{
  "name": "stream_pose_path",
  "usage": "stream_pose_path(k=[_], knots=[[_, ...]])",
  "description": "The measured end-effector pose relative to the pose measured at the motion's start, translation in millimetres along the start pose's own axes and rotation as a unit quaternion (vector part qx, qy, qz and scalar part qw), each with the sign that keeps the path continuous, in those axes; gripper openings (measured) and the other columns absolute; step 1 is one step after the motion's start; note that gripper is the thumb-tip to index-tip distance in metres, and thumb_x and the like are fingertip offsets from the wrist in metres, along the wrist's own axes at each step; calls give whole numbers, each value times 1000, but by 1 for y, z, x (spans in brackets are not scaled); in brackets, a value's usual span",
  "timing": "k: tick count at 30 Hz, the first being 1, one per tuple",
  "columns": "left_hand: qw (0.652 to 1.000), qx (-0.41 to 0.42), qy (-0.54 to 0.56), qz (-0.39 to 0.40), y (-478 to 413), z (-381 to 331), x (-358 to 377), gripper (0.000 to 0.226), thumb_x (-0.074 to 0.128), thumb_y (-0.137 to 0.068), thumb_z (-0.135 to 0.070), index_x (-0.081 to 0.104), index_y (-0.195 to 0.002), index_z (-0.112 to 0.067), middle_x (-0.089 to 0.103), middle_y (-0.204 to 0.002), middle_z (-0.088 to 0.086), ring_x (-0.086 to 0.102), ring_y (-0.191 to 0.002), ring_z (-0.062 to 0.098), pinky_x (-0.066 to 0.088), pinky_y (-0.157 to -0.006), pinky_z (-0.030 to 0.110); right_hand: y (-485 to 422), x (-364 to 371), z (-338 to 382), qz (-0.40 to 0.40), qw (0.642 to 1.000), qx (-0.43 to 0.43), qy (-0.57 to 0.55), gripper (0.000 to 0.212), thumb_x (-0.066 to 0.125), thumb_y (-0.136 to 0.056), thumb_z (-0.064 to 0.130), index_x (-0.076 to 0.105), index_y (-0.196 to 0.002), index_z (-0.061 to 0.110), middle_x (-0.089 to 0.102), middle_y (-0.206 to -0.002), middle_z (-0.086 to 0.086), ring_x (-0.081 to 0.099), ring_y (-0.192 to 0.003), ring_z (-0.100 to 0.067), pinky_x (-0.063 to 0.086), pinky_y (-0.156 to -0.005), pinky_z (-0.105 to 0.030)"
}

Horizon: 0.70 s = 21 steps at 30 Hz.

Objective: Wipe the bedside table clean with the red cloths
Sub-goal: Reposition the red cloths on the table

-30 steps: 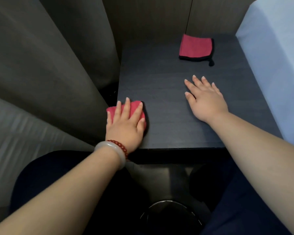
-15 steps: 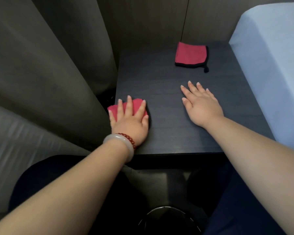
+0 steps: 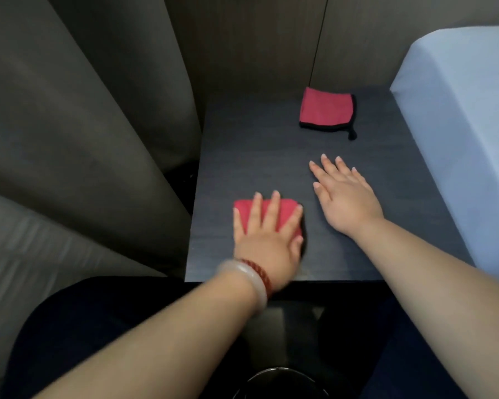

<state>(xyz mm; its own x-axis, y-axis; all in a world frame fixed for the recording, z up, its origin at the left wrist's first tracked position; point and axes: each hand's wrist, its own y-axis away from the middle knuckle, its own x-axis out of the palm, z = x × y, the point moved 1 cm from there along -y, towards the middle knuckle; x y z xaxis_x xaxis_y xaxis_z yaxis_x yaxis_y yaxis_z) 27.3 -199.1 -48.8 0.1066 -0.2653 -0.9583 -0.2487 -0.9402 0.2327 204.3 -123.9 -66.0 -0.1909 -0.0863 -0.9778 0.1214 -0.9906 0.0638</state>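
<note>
- The left hand (image 3: 267, 240) lies flat on a red cloth (image 3: 285, 209), fingers straight and spread, pressing it onto the table top. Nothing is curled round the cloth. The hand and wrist look a little blurred.
- This cloth sits just below the middle of the frame, near the front edge of the bedside table (image 3: 242, 156). Red shows between and beyond the fingers, and a dark edge shows at its right side by the thumb.
- On the left wrist are a pale bangle (image 3: 252, 279) and, touching it on the hand side, a string of dark red beads (image 3: 261, 270).
- The right hand (image 3: 347, 197) rests palm down on the bare table top, right of centre, fingers straight and slightly apart, holding nothing. It lies close to the left hand but does not touch it or either cloth.
- A second red cloth (image 3: 324, 108), folded flat with black trim and a small black loop at its lower right corner, lies in the upper right of the frame, at the back of the table near the wall (image 3: 257, 38).
- A pale blue bed (image 3: 458, 125) runs along the table's right side.
- Grey curtains (image 3: 84, 125) fill the left of the frame.
- Dark clothing (image 3: 98, 326) shows at the bottom.
</note>
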Motion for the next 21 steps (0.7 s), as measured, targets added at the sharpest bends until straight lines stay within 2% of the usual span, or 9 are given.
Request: stream_pose_path(k=[1,3,7,9,13,15,17,19,21], knots=[[999,42,-2,-13,16,-7,5,55,21,-99,-52,2,-151,-47,-13,-163,-3,-18,-147,28,-13,-113,60,0,0,-1,-2,1000,-1,-2,50,22,-105,38,19,-154,33,11,-163,7,5,-151,-16,5,-121,-37],[999,39,-7,-26,2,12,5,55,22,-99,-54,5,-151,-48,-9,-164,-5,-14,-148,26,-11,-115,57,1,1,-2,-7,1000,-1,-7,50,22,-105,37,20,-154,33,12,-163,7,6,-151,-17,5,-121,-37],[991,-130,26,24,-87,72,-28,56,19,-99,-55,0,-151,-48,-15,-163,-4,-15,-148,27,-7,-115,59,1,3,-3,-6,1000,-2,-5,50,21,-105,37,20,-154,33,11,-163,8,5,-151,-16,5,-121,-36],[989,-145,20,32,-92,66,-30,57,18,-99,-54,-1,-151,-46,-17,-163,-3,-18,-147,29,-9,-114,61,0,3,-3,-6,1000,1,-5,50,20,-105,37,19,-154,33,11,-163,9,5,-151,-16,4,-121,-35],[998,39,-10,-39,-2,10,5,57,21,-98,-53,7,-152,-45,-7,-164,0,-10,-149,31,-7,-115,60,1,2,-3,-8,1000,6,-9,50,20,-104,38,19,-154,34,11,-163,10,4,-151,-14,4,-121,-34],[995,78,-11,-58,28,9,14,57,22,-95,-55,16,-152,-45,5,-164,0,0,-150,31,-3,-116,56,1,2,-2,-10,1000,9,-12,50,20,-104,37,19,-154,34,11,-163,10,4,-151,-13,3,-121,-34],[998,39,-17,-46,-3,34,4,58,17,-95,-57,12,-151,-46,2,-164,-2,-3,-150,28,-6,-117,53,2,1,0,-14,1000,14,-16,50,21,-104,37,20,-154,35,11,-163,11,4,-150,-13,3,-121,-33],[999,-43,-7,-30,-62,57,-13,57,16,-97,-57,4,-151,-47,-8,-164,-2,-10,-149,28,-7,-117,56,1,2,-1,-15,1000,13,-15,50,21,-104,37,20,-154,35,11,-163,11,4,-150,-13,3,-121,-33],[992,-122,19,25,-106,65,-31,58,18,-97,-57,-1,-151,-47,-16,-163,-2,-18,-147,29,-8,-115,59,1,3,-1,-11,1000,10,-15,50,20,-104,37,20,-154,35,11,-163,11,4,-150,-13,3,-121,-33]])
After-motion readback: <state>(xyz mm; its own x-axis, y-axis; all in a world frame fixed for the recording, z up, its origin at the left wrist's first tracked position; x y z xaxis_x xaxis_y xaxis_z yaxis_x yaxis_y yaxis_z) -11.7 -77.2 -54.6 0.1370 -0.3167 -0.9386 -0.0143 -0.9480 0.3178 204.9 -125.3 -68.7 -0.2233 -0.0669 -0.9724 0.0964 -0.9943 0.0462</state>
